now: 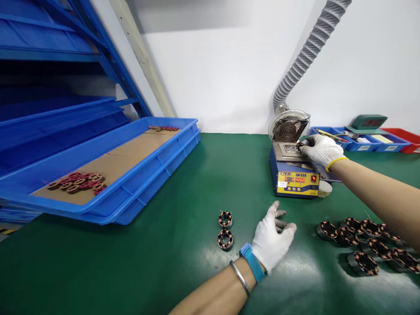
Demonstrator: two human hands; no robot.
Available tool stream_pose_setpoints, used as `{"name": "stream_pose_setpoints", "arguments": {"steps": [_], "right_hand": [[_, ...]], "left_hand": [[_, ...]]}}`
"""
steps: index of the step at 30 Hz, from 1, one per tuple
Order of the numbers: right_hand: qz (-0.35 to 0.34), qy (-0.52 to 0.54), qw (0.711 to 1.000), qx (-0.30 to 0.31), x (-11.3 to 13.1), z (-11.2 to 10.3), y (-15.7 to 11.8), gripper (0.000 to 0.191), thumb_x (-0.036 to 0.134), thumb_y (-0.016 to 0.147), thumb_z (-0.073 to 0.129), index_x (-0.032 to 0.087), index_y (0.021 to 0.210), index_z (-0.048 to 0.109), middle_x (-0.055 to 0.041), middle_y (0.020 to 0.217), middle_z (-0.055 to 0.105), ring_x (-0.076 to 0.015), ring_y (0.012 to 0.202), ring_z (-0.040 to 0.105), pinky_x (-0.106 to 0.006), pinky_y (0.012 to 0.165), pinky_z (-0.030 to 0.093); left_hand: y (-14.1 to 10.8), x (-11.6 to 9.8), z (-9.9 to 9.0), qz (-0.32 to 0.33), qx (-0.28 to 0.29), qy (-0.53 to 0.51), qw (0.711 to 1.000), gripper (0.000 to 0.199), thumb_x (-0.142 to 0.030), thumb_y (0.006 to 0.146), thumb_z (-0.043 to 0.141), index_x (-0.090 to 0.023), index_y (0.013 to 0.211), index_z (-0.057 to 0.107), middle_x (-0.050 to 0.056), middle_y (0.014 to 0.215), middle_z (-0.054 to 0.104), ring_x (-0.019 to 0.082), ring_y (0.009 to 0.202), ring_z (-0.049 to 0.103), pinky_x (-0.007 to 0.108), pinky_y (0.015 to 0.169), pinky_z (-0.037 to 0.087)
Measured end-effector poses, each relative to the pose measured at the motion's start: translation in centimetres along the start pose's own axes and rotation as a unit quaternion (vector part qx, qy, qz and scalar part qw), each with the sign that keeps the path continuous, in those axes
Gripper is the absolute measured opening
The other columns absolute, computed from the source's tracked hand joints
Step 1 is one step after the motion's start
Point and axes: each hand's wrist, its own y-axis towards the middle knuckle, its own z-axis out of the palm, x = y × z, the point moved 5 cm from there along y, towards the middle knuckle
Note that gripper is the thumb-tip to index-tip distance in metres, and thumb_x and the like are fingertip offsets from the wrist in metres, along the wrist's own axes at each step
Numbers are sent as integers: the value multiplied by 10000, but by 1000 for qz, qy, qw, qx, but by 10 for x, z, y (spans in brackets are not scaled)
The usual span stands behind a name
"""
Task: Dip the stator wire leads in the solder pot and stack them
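In a white glove, my right hand (321, 151) pinches a small wound stator (299, 146) at the top of a blue and yellow solder pot (295, 175), beside its square metal opening. My left hand (274, 236), also gloved, with a blue strap and a metal bangle at the wrist, is over the table with fingers apart and nothing in it. Left of it, two copper-wound stators (225, 219) lie one behind the other. Several more stators (364, 263) sit at the right, below my right forearm.
A blue tray (124, 210) with stators on cardboard lies on the green table (183, 262) at left, near blue racks. A grey duct hose (305, 57) reaches down behind the pot. Blue bins (364, 146) and a red bin (410, 140) stand at the back right.
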Motion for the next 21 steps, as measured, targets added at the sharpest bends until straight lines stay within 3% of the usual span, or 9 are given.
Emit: {"name": "stream_pose_setpoints", "arguments": {"steps": [9, 16, 21], "right_hand": [[28, 16, 999, -14, 1, -7, 8, 481, 460, 830, 581, 184, 1220, 642, -113, 1124, 631, -160, 877, 533, -316, 840, 384], [24, 41, 999, -10, 3, 1, 3, 488, 441, 768, 666, 223, 1205, 664, -102, 1098, 645, -250, 1023, 558, -385, 931, 416], [58, 137, 989, -19, -3, -14, -7, 405, 383, 763, 708, 166, 1104, 687, -111, 1086, 647, -255, 1067, 549, -429, 1015, 383]], "left_hand": [[-1, 2, 1, 5, 2, 2, 1000, 680, -289, 830, 659, -169, 1447, 399, 109, 1228, 654, 166, 900, 658, 334, 842, 545], [-1, -1, 0, -3, 6, -4, 1000, 667, -279, 833, 655, -163, 1441, 405, 119, 1234, 649, 170, 901, 657, 340, 844, 544], [-2, -2, -1, 0, 9, 1, 1000, 661, -271, 839, 648, -153, 1441, 400, 129, 1224, 653, 168, 907, 664, 334, 852, 548]]}}
